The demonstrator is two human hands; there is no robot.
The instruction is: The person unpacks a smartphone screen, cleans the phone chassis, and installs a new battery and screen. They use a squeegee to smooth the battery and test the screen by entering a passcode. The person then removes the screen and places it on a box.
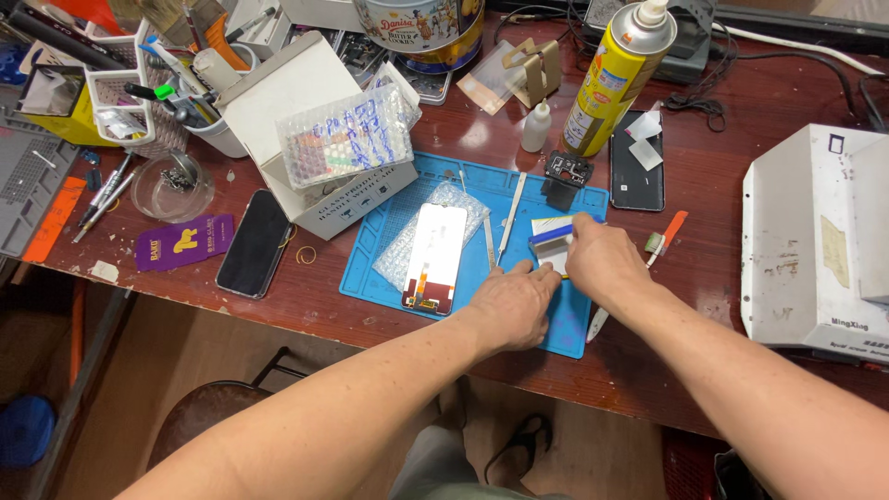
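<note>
Two hands at blue mat's (370,278) front right corner: right hand (607,264) pinching blue-white strip (553,237), left hand (509,304) flat, empty, bracing. Screen panel (435,257) lies loose mid-mat; fitting seemingly not begun.

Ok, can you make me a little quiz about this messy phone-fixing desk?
1. True or false: both hands are over the blue mat.
2. What stands upright behind the mat, near the small white bottle?
A. a yellow spray can
B. a red kettle
C. a green lamp
3. Which hand pinches the small white-and-blue piece?

Key
1. True: the left hand presses flat on the mat and the right hand is beside it.
2. A, the spray can.
3. The right hand; its fingers grip the piece's edge.
</note>
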